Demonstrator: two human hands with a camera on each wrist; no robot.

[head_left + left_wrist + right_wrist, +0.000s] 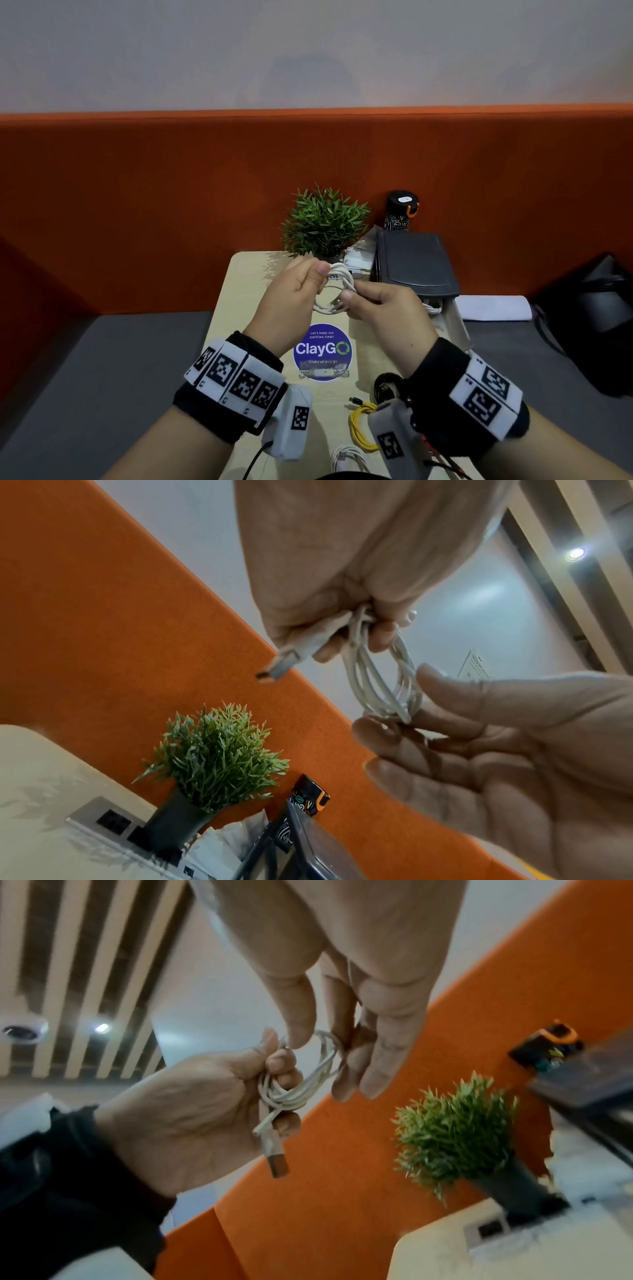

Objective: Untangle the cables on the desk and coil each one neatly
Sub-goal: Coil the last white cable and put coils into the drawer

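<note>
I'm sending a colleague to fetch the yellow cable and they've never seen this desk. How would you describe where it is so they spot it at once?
Start at the round blue ClayGo sticker in the middle of the light wooden desk. Nearer the person and to its right lies the yellow cable, loosely looped, partly under the right wrist. It is the only yellow one: a black cable lies just beyond it, a white cable nearer the desk's edge.

My left hand [342, 561] grips the coiled white cable [380, 669]; my right hand [514, 750] pinches its lower loops; a potted plant [212, 756] stands below.
</note>
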